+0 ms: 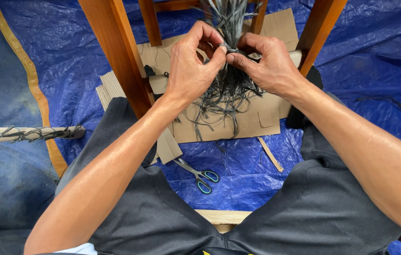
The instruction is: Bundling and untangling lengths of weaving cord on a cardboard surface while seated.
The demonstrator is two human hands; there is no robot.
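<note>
blue tarp [366,52] over floor, cardboard pieces [252,120] on it, blue-handled scissors [199,174] near centre, wooden chair legs [115,52] far, strand-wrapped wooden rail [25,134] at left, wood strip [270,154] beside cardboard

Pinching a bundle of dark grey strands [228,71] between left hand [192,66] and right hand [267,61], above cardboard pieces [252,120] on blue tarp [361,52]; scissors [199,174] lying near, between wooden chair legs [115,52].

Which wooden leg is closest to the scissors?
The thick wooden leg on the left, beside the left hand. The scissors lie on the blue tarp below it; the leg on the right stands farther away.
</note>
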